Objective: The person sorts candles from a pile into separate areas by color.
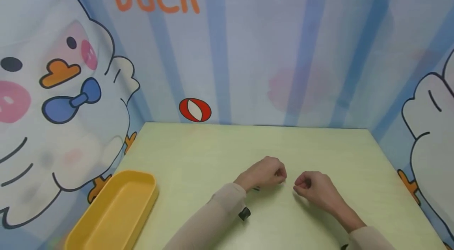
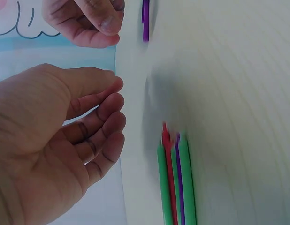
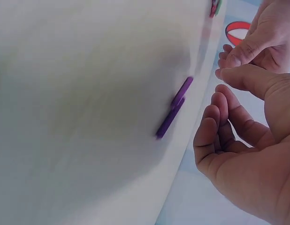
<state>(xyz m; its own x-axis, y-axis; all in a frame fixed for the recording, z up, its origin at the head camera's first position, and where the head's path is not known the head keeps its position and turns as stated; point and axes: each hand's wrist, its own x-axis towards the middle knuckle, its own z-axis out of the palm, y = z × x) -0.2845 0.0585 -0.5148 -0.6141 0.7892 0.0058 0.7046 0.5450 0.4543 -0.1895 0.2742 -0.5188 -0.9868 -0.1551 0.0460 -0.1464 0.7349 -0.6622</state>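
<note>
My left hand (image 1: 266,172) hovers above the table with thumb and index fingertips close together. I see nothing between them. Facing it, my right hand (image 1: 317,191) has its fingers loosely bent and a small gap under the thumb, with nothing visible in it. Below the left hand lies a bundle of thin green, red and purple sticks (image 2: 182,178), mostly hidden by the left wrist in the head view. Two short purple sticks (image 3: 175,108), overlapping lengthwise, lie on the table near the right hand. Their exact kind is unclear.
A yellow tray (image 1: 153,187) stands at the left side of the pale table (image 1: 198,151). Behind and at both sides hangs a printed cloth (image 1: 244,45) with ducks and stripes. A black wristband part (image 1: 244,213) sits below the left sleeve.
</note>
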